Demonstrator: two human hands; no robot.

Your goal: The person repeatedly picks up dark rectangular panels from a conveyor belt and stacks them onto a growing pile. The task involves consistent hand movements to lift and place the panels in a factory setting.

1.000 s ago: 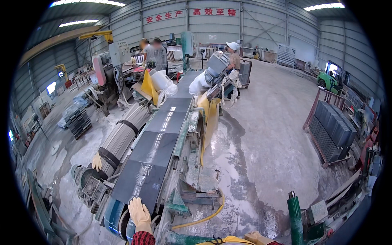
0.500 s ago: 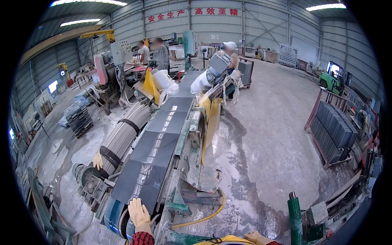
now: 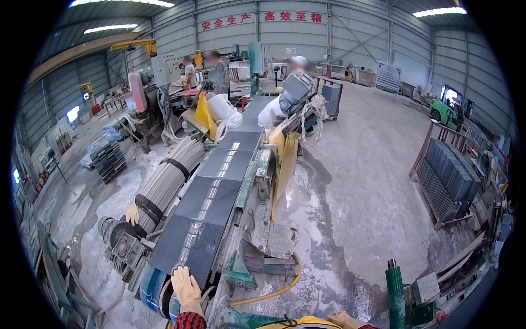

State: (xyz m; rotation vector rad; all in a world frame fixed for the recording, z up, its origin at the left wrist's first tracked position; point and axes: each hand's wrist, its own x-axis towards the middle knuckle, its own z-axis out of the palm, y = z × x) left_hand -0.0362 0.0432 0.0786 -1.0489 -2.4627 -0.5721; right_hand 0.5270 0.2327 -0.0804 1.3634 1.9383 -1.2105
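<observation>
My left hand, in a cream glove under a red-and-black checked sleeve, lies flat with its fingertips on the near edge of a dark grey stone slab. Its fingers are stretched out and grip nothing. The slab rests on a blue conveyor belt, in line with another grey slab and several more farther along. At the lower edge, beside a yellow apron, my gloved right hand shows only in part. Its fingers cannot be made out.
A strapped bundle of pale strips and a motor flank the conveyor's left side. A yellow hose curves at its right. Farther right stand a green post and a rack of slabs. People work beyond the far machine.
My left hand stays on the slab's edge, and the slabs keep their places. The far person by the machine has leaned left, and a gloved hand now shows there.
</observation>
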